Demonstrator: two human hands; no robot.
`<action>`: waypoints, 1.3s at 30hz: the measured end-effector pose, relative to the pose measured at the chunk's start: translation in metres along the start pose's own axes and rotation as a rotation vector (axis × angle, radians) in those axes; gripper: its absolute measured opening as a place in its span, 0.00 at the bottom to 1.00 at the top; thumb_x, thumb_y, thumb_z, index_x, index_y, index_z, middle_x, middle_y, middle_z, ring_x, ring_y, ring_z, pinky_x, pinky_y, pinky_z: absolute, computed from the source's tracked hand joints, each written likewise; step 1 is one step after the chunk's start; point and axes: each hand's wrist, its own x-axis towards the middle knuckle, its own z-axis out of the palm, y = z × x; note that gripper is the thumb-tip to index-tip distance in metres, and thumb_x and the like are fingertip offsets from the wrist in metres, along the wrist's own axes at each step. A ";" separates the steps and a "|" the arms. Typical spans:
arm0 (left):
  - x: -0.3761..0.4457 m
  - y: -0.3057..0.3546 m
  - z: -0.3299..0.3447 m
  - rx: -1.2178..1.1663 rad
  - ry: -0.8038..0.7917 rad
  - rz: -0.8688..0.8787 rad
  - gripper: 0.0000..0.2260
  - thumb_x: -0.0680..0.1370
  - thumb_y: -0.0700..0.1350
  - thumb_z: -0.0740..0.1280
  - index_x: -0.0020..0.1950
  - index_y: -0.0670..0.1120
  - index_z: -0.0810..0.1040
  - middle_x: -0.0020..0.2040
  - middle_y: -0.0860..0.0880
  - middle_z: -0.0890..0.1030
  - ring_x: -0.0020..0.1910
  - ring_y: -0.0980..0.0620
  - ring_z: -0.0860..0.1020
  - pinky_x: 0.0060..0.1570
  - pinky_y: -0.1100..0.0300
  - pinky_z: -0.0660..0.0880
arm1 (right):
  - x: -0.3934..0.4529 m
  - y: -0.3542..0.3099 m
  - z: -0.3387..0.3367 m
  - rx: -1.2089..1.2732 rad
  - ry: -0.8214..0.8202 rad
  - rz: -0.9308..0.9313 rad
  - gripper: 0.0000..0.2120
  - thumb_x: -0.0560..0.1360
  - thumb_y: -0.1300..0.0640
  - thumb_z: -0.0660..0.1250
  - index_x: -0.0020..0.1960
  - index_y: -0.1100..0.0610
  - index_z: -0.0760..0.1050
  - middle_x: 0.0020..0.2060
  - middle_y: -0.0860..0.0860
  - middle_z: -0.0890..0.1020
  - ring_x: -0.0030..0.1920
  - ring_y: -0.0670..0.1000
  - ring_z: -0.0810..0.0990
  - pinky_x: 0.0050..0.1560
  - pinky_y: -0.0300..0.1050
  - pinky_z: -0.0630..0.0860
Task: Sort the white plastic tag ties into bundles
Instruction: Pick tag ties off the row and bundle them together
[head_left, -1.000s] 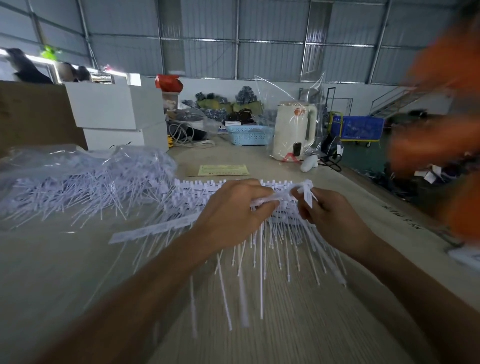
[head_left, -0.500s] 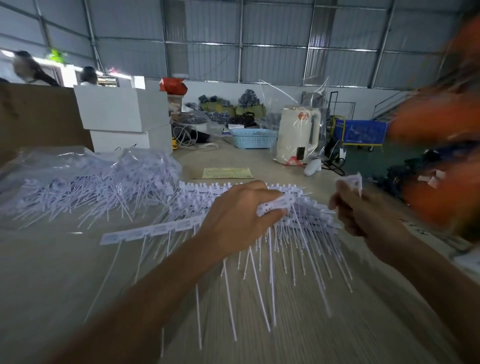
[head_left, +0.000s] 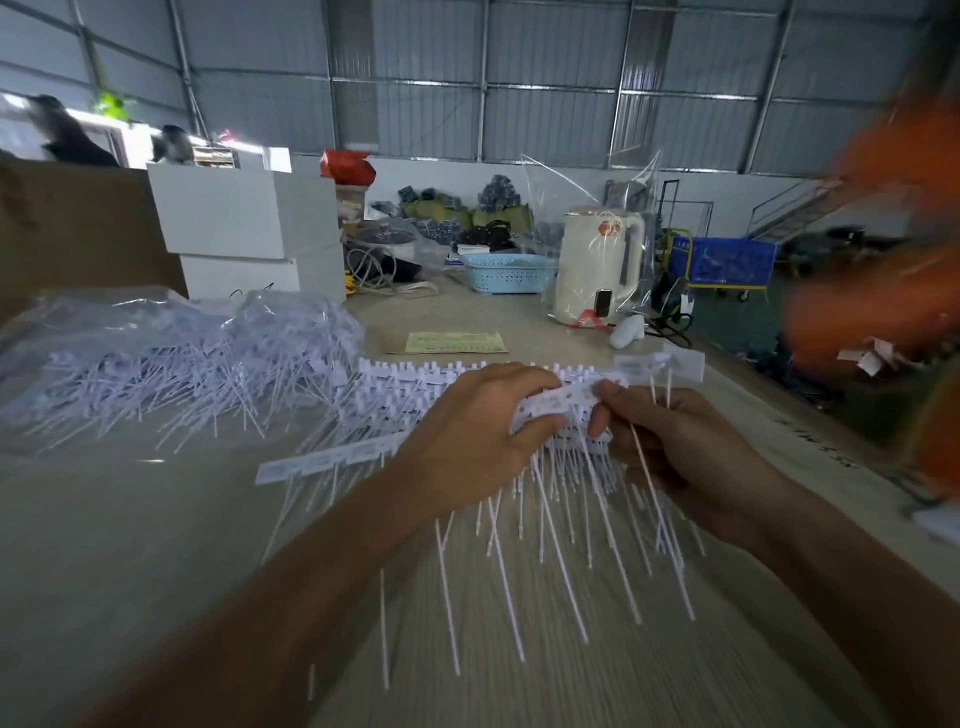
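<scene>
A long strip of white plastic tag ties (head_left: 556, 402) hangs over the table, its thin tails pointing down towards me. My left hand (head_left: 470, 441) grips the strip near its middle, fingers curled over the top edge. My right hand (head_left: 691, 452) pinches the same strip just to the right, thumb and fingers closed on a tie. The strip's left end (head_left: 322, 460) rests on the table. More rows of ties (head_left: 410, 387) lie stacked behind my hands.
A big loose heap of ties in clear plastic bags (head_left: 171, 358) covers the table's left. Behind stand white boxes (head_left: 244, 223), a yellow paper slip (head_left: 457, 343), a blue basket (head_left: 506, 273) and a cream kettle (head_left: 597, 267). Blurred orange shapes (head_left: 883, 291) fill the right edge.
My right hand pulled away to the right with a detached tie, then came back to the strip beside my left hand. The left hand kept its hold on the strip.
</scene>
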 end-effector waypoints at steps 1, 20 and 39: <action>0.000 -0.001 -0.001 0.043 0.002 0.016 0.13 0.81 0.49 0.67 0.62 0.46 0.80 0.55 0.49 0.82 0.53 0.49 0.78 0.54 0.52 0.74 | -0.001 0.000 0.002 -0.019 -0.005 -0.015 0.19 0.80 0.48 0.64 0.40 0.61 0.80 0.26 0.51 0.60 0.26 0.48 0.55 0.27 0.42 0.51; 0.000 -0.011 0.002 -0.131 -0.073 0.069 0.10 0.82 0.44 0.66 0.53 0.39 0.83 0.45 0.42 0.83 0.44 0.46 0.81 0.47 0.50 0.75 | 0.006 0.008 -0.018 -0.752 0.048 -0.480 0.16 0.82 0.64 0.63 0.37 0.52 0.78 0.29 0.37 0.78 0.30 0.37 0.74 0.35 0.30 0.66; 0.003 -0.016 -0.017 -0.242 -0.258 -0.032 0.10 0.79 0.43 0.70 0.59 0.43 0.84 0.48 0.47 0.86 0.46 0.51 0.83 0.49 0.53 0.78 | 0.005 0.011 -0.022 -1.155 0.139 -0.750 0.11 0.78 0.52 0.59 0.45 0.50 0.79 0.34 0.48 0.81 0.29 0.52 0.74 0.28 0.41 0.65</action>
